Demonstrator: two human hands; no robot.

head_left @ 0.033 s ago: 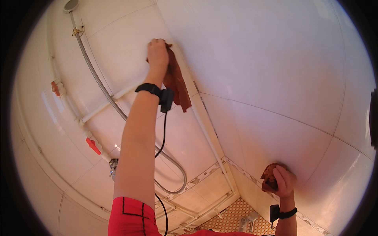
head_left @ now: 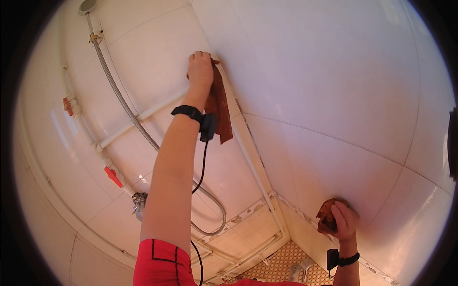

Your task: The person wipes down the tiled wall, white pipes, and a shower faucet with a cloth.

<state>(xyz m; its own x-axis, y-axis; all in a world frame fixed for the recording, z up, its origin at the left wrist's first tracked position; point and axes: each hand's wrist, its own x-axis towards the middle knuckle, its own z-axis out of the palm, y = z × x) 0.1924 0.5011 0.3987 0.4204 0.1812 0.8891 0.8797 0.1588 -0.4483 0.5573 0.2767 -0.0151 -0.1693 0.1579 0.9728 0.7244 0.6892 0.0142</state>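
My left hand (head_left: 200, 74) is raised against the white tiled wall, close to the corner pipe. Its fingers are closed on a reddish-brown cloth (head_left: 222, 117), whose long loose end hangs down beside my wrist. Lower down on the right, my right hand (head_left: 347, 220) grips a crumpled brown cloth (head_left: 327, 215) with darker patches, close to the right-hand wall. The thumb side of that hand is partly hidden. A black band with a small box is strapped to each wrist.
On the left wall hang a shower head (head_left: 88, 6) and its metal hose (head_left: 114, 83). White pipes (head_left: 119, 134) carry red valve handles (head_left: 113, 176), with a chrome tap (head_left: 139, 204) below. A vertical pipe (head_left: 250, 162) follows the corner. Patterned floor (head_left: 281, 257) shows at the bottom.
My left hand has shifted a little right and slightly down along the wall, carrying the cloth with it toward the corner pipe. My right hand has stayed in place.
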